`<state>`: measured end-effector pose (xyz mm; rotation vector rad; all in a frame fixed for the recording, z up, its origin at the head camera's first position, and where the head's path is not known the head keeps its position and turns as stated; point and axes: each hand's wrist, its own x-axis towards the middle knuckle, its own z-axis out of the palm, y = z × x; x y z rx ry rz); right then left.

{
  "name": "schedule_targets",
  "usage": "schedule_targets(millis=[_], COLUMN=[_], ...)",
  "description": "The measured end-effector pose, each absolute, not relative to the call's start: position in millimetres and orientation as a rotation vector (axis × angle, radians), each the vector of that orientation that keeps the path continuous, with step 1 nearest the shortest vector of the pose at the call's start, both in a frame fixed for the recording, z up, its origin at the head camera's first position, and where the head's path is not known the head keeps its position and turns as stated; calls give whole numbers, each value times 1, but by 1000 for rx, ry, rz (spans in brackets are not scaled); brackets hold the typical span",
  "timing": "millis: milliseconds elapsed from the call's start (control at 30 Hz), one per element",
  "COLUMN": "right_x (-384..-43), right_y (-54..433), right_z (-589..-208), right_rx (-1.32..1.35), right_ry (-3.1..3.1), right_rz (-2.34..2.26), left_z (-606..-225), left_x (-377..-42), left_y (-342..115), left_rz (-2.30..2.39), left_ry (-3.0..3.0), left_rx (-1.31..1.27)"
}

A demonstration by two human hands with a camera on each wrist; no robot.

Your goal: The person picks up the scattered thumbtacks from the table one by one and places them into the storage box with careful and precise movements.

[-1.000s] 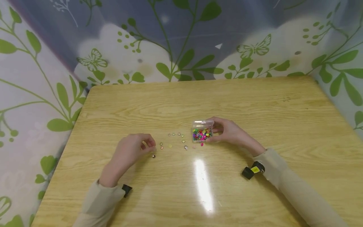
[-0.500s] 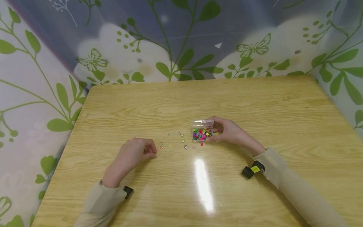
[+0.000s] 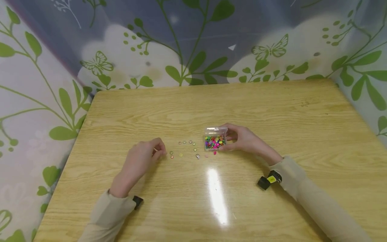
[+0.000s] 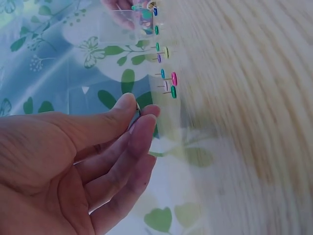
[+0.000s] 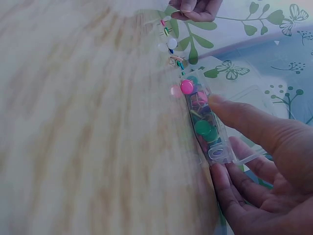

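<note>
We pinch 1 tack [image 4: 138,109] in our nearly closed left hand [image 3: 139,163]; our half-curled right hand [image 3: 244,139] grips the lid-up box [image 3: 216,131] on the table [image 3: 272,111], where a jolt could spill its tacks [image 3: 215,142].

A yellowish wood-grain tabletop [image 3: 257,215] with rounded far corners spreads across the middle. A long white glare patch [image 3: 217,198] shines on its near half, and a faint cluster of small dark marks [image 3: 305,104] sits toward its far right. Beyond the far edge rises a blue-grey and white wall covering [image 3: 121,37] printed with green leaves and stems. It bears a green-outlined butterfly print [image 3: 97,63] at left, a second butterfly print [image 3: 270,49] at right and a small white triangle [image 3: 232,47] between them. A pale, leaf-patterned side panel [image 3: 18,75] lines the left, a similar panel [image 3: 373,80] the right.
</note>
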<state>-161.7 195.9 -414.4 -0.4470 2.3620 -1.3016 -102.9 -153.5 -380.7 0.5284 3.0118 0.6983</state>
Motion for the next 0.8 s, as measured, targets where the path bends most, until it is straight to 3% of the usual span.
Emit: schedule_targets(millis=[367,800], right_x=[-162,-162], right_y=[196,197], right_z=[-412,-414], right_rx=[-439,-462], right_ry=[2354,2355], right_rz=[-1306,-1312], left_z=[-378,-365], left_x=[-110,-123], left_y=[-142,-96], left_rz=[653,633], left_ry=[3021,2944], left_rx=[602,670])
